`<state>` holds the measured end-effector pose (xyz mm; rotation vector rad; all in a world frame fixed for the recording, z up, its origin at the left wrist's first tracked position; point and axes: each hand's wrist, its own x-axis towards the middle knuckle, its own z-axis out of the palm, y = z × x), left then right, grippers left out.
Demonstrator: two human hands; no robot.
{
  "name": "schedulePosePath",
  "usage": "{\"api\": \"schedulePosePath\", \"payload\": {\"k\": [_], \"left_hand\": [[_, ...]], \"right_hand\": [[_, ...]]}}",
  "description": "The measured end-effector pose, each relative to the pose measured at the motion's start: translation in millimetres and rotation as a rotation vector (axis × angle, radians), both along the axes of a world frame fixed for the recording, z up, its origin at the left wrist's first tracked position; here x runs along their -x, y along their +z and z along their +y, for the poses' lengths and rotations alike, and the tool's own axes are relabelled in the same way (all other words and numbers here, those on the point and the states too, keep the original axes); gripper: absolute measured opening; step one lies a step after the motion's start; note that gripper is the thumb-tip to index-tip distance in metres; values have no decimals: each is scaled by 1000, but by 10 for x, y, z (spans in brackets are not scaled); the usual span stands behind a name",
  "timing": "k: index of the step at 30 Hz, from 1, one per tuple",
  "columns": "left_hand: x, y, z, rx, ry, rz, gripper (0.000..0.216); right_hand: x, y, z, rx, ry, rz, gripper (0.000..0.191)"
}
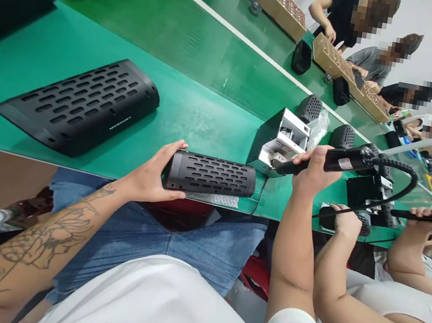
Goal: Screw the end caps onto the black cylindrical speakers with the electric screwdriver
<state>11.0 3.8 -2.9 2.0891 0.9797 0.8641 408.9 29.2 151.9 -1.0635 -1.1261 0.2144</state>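
Holds 1 slotted black casing [213, 176] by 1 end in the left hand [155, 173], at the front edge of the counter [207, 118]. Grips 1 black corded tool [347, 160] in the right hand [315, 170], with the tip at a silver-and-black machine [265, 139].

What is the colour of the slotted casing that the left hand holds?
The slotted casing is black; it shows best in the head view.

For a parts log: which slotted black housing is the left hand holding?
The housing between the lettered one and the nearest machine; only it touches the left hand.
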Motion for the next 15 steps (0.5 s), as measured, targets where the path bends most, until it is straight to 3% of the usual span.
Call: {"api": "schedulePosePath", "payload": {"k": [5,9,12,15], "left_hand": [[-52,1,-1,-19,-19,-42,137],[-70,38,-34,-92,19,-45,127],[-159,173,-211,-257,65,-91,91],[-310,396,-459,-306,71,-138,54]], "right_hand": [[464,265,-436,-85,146,110,50],[890,378,-742,-71,421,125,50],[1086,421,-883,-74,599,120,44],[1204,483,-1002,-22,671,74,43]]}}
